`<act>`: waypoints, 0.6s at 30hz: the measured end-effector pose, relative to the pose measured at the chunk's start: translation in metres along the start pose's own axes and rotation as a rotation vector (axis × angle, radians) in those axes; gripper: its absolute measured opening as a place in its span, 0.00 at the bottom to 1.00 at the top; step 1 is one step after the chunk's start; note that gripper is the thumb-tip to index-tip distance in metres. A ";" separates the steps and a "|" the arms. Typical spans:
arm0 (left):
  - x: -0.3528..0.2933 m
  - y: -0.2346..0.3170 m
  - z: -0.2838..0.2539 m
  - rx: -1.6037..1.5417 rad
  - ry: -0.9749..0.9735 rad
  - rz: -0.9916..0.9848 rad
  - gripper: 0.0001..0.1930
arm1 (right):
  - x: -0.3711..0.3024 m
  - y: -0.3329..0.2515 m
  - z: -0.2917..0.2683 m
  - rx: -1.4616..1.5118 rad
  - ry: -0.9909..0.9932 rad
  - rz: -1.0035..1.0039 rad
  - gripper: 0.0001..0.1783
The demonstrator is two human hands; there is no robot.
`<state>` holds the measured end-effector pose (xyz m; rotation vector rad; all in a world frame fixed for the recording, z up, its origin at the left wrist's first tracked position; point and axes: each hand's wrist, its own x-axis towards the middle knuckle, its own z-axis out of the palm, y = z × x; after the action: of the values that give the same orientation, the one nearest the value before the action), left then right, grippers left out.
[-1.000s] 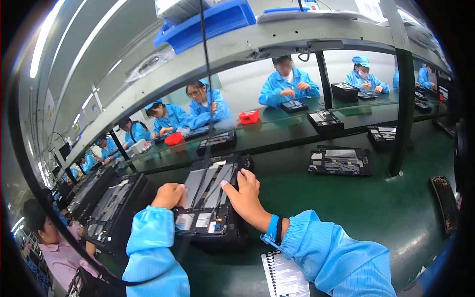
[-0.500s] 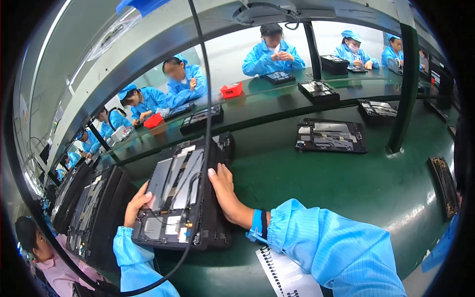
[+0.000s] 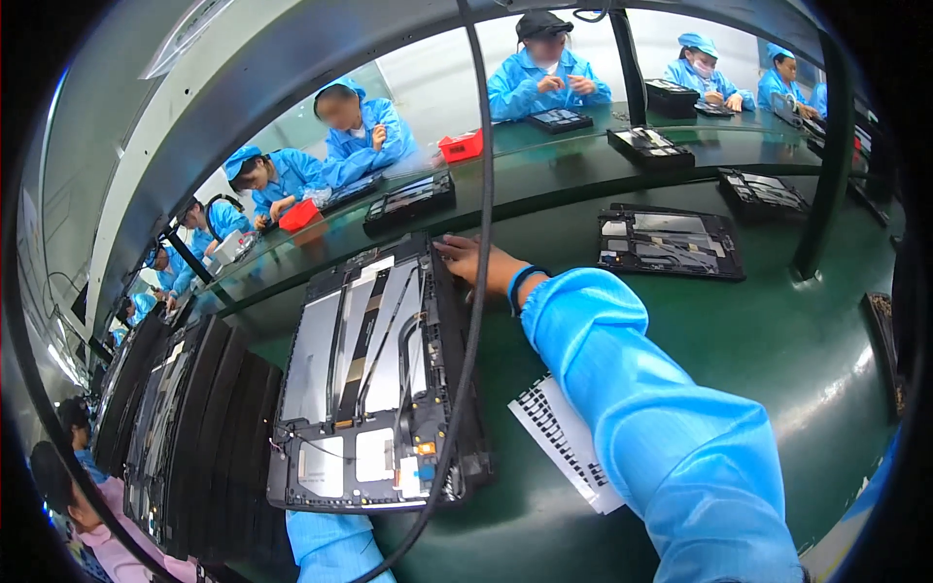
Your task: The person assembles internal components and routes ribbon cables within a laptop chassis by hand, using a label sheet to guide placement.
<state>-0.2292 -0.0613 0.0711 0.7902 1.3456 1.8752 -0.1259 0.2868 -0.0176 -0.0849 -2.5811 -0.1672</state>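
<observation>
A large opened tablet (image 3: 379,330), with silver panels, dark flex cables and a black frame, lies tilted on top of a black foam-like tray (image 3: 466,408) in front of me. My right hand (image 3: 471,260) grips the far right corner of this stack, its fingers partly behind the edge. From below, my left sleeve (image 3: 335,546) runs under the near edge of the tablet, which hides my left hand. A black cable (image 3: 474,291) hangs across the view in front of the stack.
More tablets in black trays (image 3: 185,428) are piled at the left. Other opened tablets (image 3: 671,241) lie on the green bench (image 3: 583,335) at right. A printed white sheet (image 3: 564,442) lies near my right forearm. A dark green post (image 3: 826,165) rises at right. Co-workers sit opposite.
The tablet and tray have come nearer and look larger. My right hand has slid to the far corner. My left hand has gone from the left side to out of sight underneath.
</observation>
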 end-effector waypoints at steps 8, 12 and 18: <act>0.002 -0.007 -0.009 0.149 0.028 0.023 0.25 | 0.023 -0.008 0.027 0.226 0.014 -0.008 0.15; -0.003 -0.008 -0.011 0.203 0.040 0.058 0.25 | 0.030 0.000 0.031 0.121 -0.117 -0.001 0.15; -0.023 -0.009 -0.029 0.288 0.112 0.120 0.24 | 0.021 -0.014 -0.017 0.039 -0.299 0.004 0.24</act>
<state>-0.2374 -0.0939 0.0529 0.9382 1.6986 1.8643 -0.1360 0.2715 0.0066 -0.1072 -2.8810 -0.1096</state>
